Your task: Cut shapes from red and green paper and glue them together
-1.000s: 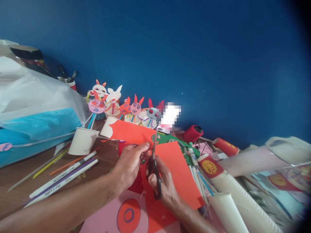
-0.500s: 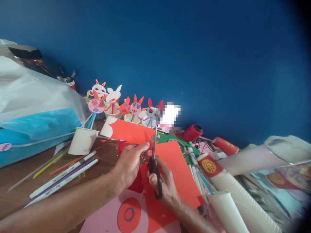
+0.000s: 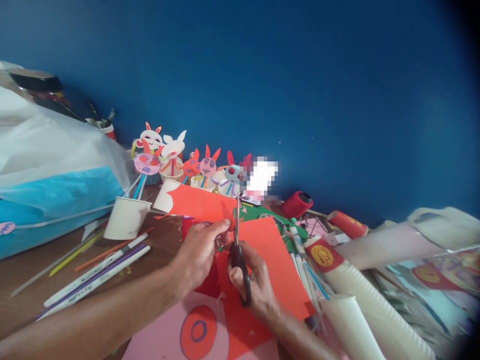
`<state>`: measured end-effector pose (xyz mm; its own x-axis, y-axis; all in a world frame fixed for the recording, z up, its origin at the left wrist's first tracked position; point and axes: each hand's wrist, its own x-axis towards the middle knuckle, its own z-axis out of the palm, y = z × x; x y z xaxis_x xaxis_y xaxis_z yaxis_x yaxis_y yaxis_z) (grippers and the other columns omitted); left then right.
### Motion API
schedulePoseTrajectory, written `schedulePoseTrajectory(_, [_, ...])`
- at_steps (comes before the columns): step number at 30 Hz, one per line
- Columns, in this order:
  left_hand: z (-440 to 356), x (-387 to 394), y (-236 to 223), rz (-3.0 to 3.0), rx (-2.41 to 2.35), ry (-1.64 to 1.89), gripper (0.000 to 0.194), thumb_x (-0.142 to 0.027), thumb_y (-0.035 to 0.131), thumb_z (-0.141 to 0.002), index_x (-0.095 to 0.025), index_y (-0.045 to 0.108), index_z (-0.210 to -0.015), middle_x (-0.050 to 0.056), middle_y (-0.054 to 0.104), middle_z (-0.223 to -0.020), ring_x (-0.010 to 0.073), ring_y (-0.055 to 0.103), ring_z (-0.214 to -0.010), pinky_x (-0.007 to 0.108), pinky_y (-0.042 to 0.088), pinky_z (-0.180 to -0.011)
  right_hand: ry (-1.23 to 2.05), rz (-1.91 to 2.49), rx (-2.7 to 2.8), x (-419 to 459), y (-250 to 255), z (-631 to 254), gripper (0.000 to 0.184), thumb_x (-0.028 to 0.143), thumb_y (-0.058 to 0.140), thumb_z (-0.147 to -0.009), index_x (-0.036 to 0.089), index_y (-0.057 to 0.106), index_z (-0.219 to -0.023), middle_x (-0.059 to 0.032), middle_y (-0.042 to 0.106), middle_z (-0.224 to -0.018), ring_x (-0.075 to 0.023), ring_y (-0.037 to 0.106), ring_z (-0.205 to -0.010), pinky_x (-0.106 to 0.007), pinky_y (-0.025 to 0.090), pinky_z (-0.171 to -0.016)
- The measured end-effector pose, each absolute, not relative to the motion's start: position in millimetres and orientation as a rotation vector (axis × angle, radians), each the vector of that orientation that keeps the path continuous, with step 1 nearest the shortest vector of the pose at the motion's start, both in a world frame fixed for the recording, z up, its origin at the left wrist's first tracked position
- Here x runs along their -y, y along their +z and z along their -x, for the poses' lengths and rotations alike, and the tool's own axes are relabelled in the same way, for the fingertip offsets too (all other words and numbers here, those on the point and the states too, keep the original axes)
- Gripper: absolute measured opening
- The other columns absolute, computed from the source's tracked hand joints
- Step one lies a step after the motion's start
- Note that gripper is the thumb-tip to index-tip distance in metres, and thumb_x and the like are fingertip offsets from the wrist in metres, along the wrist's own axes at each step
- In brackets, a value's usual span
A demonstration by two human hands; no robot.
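Note:
My right hand (image 3: 258,285) is closed around black-handled scissors (image 3: 245,277), thumb and fingers in the loops. The narrow blades point away from me and look nearly closed. Just left of the blades, my left hand (image 3: 195,252) pinches a small orange-red paper piece (image 3: 231,226) at the fingertips; its outline is partly hidden. Beyond the fingers lies an orange-red paper strip (image 3: 202,201) with a curved cut-out at its left end. Under my right hand is a larger orange-red sheet (image 3: 277,270). Pink paper (image 3: 153,330) with a drawn-on orange oval (image 3: 198,331) lies nearest me.
Paper animal faces (image 3: 147,163) on sticks stand in white cups (image 3: 127,220) at the back. Markers (image 3: 97,282) lie on the left, beside a plastic bag (image 3: 63,195). Stacked paper cups (image 3: 360,280) and a red thread spool (image 3: 296,205) are on the right, before a blue wall.
Both hands keep almost the same place, with the scissors still beside the pinched paper. The whole view has shifted very slightly.

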<state>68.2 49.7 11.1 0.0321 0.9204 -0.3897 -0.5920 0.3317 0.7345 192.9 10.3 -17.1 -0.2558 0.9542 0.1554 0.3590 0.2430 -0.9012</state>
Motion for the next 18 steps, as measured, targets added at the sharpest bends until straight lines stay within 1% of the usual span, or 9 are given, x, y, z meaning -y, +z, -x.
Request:
schedulePoseTrajectory(5, [-67.9, -50.0, 12.5, -0.45, -1.0, 1.21, 0.014, -0.025, 0.067, -0.061, -0.012, 0.061, -0.06, 0.0, 0.056, -0.056, 0.0093, 0.05, -0.052, 0.024, 0.04, -0.055, 0.998, 1.24, 1.769, -10.1, -16.4, -196.1, 0.043, 0.055, 0.046, -0.075, 0.018, 0.055, -0.095, -0.0012, 0.049, -0.068, -0.0151, 0.042, -0.064, -0.025, 0.036, -0.058])
schedulePoseTrajectory(12, [-66.5, -51.0, 12.4, -0.466, -1.028, 1.204, 0.016, -0.026, 0.068, -0.059, -0.012, 0.06, -0.06, 0.001, 0.057, -0.057, 0.0101, 0.051, -0.055, 0.025, 0.039, -0.059, 0.955, 1.273, 1.797, -10.8, -14.4, -197.2, 0.036, 0.052, 0.045, -0.076, 0.018, 0.055, -0.082, 0.0, 0.047, -0.065, -0.0143, 0.041, -0.062, -0.025, 0.035, -0.059])
schedulePoseTrajectory(14, [-66.7, -51.9, 12.5, -0.458, -1.032, 1.196, 0.016, -0.025, 0.068, -0.059, -0.012, 0.06, -0.06, 0.001, 0.057, -0.058, 0.0104, 0.051, -0.056, 0.025, 0.039, -0.06, 0.966, 1.287, 1.796, -11.3, -14.9, -197.9, 0.035, 0.051, 0.046, -0.075, 0.018, 0.055, -0.082, 0.0001, 0.047, -0.064, -0.0143, 0.041, -0.062, -0.025, 0.035, -0.059])
schedulePoseTrajectory(18, [-67.4, -53.6, 11.4, -0.468, -1.053, 1.199, 0.015, -0.024, 0.067, -0.059, -0.011, 0.058, -0.06, 0.001, 0.055, -0.056, 0.0104, 0.05, -0.056, 0.026, 0.039, -0.06, 1.024, 1.278, 1.77, -12.5, -18.0, -200.3, 0.036, 0.051, 0.047, -0.075, 0.019, 0.056, -0.089, 0.0001, 0.048, -0.065, -0.0141, 0.042, -0.062, -0.024, 0.035, -0.058])
